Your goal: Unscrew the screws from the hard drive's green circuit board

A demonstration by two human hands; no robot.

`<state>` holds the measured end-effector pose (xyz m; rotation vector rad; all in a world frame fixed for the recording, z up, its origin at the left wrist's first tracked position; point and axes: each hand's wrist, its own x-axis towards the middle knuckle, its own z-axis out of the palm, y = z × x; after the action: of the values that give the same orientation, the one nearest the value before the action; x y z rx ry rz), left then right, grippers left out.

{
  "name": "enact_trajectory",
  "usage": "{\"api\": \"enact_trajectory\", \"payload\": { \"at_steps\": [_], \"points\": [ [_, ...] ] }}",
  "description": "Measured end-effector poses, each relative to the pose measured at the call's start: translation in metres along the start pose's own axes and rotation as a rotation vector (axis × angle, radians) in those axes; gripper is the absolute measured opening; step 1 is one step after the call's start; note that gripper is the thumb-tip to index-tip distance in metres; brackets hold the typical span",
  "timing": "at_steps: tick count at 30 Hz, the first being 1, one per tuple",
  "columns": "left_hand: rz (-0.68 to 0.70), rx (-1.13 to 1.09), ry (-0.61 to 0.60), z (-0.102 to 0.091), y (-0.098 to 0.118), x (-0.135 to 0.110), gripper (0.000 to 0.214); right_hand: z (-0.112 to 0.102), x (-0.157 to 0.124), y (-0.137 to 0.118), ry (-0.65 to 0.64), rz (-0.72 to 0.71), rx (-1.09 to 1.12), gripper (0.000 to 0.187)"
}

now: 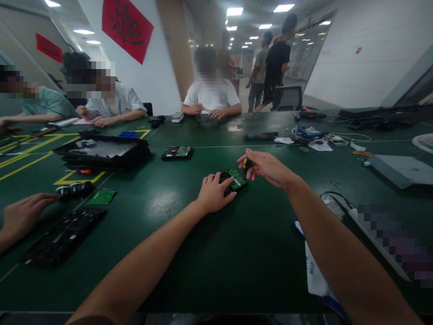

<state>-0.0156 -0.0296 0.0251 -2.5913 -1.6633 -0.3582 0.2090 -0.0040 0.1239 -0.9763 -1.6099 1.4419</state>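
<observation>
Circuit-board device (pixel 239 181), green and black, just right of frame centre; person's left hand (pixel 214 193) laid over it, fingers spread; right hand (pixel 267 168), apart from the left, pinching yellow-and-black tool (pixel 247 163). Similar device (pixel 177 152), left of centre; black tray (pixel 135 153), farther left.

left fingers (pixel 227 182) spread low, right fingers (pixel 256 156) curled

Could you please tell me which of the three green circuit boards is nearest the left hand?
The rightmost board, partly covered by the left hand; the farther board and the loose board near a co-worker's hand lie uncovered, apart from it.
</observation>
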Motion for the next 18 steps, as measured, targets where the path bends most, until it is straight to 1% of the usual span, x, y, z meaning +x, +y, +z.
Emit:
{"api": "enact_trajectory", "payload": {
  "at_steps": [2,4,6,8,10,16,18],
  "points": [
    [0.004,-0.007,0.001,0.0003,-0.0004,-0.0001,0.063,-0.0016,0.0007,0.0011,0.0,0.002,0.047,0.043],
    [0.009,-0.013,-0.001,0.0007,-0.0007,0.0,0.063,-0.0036,0.0009,0.0009,-0.009,-0.002,0.043,0.039],
    [0.006,-0.012,-0.005,0.001,-0.001,0.0002,0.063,-0.0053,0.0008,-0.0001,-0.002,-0.021,-0.037,0.036],
    [0.001,-0.008,-0.014,0.0011,-0.0011,0.0006,0.063,-0.0063,0.001,-0.001,0.032,-0.054,-0.14,0.033],
    [-0.003,-0.008,-0.021,0.0008,-0.0013,0.0008,0.063,-0.007,0.0015,-0.0009,0.067,-0.076,-0.198,0.031],
    [0.01,-0.014,-0.015,-0.0007,-0.0012,0.0001,0.063,-0.0088,0.0036,0.0026,0.097,-0.049,-0.161,0.024],
    [0.007,-0.01,-0.01,-0.0003,-0.0011,-0.0001,0.063,-0.0093,0.0038,0.0027,0.082,-0.038,-0.142,0.026]
  ]
}}
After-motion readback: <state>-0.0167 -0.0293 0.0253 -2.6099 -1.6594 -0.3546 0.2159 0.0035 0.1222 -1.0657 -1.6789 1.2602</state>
